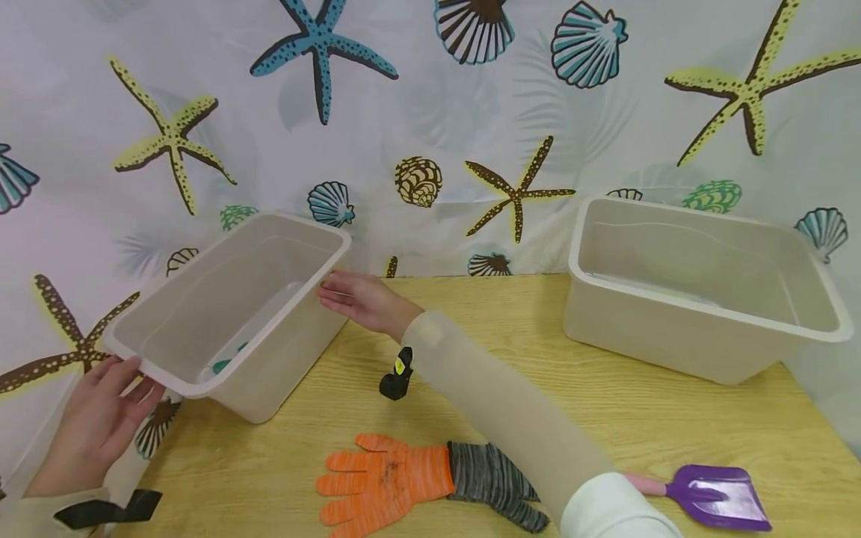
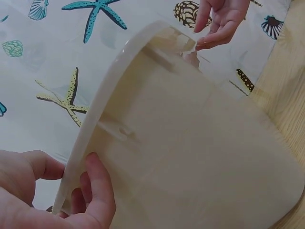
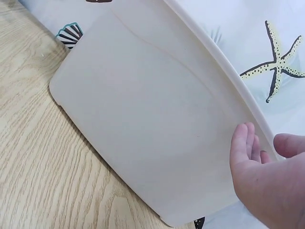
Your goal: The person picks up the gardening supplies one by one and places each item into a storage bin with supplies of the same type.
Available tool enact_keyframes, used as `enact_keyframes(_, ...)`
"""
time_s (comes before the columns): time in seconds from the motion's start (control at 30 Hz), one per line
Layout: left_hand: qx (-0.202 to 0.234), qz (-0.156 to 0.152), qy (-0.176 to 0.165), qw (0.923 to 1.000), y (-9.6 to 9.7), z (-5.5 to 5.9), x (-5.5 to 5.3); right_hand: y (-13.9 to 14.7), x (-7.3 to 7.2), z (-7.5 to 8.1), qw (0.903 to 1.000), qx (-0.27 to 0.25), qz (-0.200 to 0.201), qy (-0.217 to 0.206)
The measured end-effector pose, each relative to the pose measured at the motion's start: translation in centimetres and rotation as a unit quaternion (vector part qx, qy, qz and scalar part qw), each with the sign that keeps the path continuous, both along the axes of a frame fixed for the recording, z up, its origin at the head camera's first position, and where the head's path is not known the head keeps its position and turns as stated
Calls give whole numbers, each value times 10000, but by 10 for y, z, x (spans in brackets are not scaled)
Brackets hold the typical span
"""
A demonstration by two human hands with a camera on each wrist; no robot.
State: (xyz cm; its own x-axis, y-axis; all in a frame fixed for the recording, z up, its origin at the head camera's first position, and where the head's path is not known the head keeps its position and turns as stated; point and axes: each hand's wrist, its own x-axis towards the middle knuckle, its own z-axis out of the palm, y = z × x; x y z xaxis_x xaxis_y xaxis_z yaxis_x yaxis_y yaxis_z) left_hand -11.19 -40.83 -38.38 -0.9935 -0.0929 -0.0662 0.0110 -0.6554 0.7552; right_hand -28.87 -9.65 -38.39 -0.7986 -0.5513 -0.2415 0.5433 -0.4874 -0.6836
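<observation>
A beige plastic bin stands at the left against the patterned cloth, with a small green thing inside, mostly hidden by the near wall. My left hand grips the rim at its near left corner; in the left wrist view the thumb is outside the rim and the fingers curl under it. Along the right long side, my right hand holds the rim. The right wrist view shows its thumb at the rim's edge and its fingers below, against the outer wall.
A second beige bin stands at the back right. Near the front lie an orange glove with a grey cuff and grey fingers beside it, and a purple shovel with a pink handle. Shell-print cloth hangs behind the wooden table.
</observation>
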Motion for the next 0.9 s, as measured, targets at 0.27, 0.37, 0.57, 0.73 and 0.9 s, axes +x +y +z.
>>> enact_keyframes(0.27, 226, 129, -28, 9997, 0, 0, -1, 1, 2, 5, 9997, -92, -19, -231)
enact_keyframes(0.37, 183, 162, -3, 9997, 0, -1, -1, 0, 2, 6, 9991, -171, -44, -380)
enact_keyframes(0.57, 61, 182, 62, 9998, 1, -3, -3, -4, 1, 6, 9977, -245, -186, -600)
enact_keyframes(0.73, -155, 307, -61, 9994, 2, -2, -3, -6, 0, 2, 9980, -160, -272, -556)
enact_keyframes(0.9, -271, 330, -23, 9991, 4, -3, -3, -8, 2, 0, 9986, -142, -396, -318)
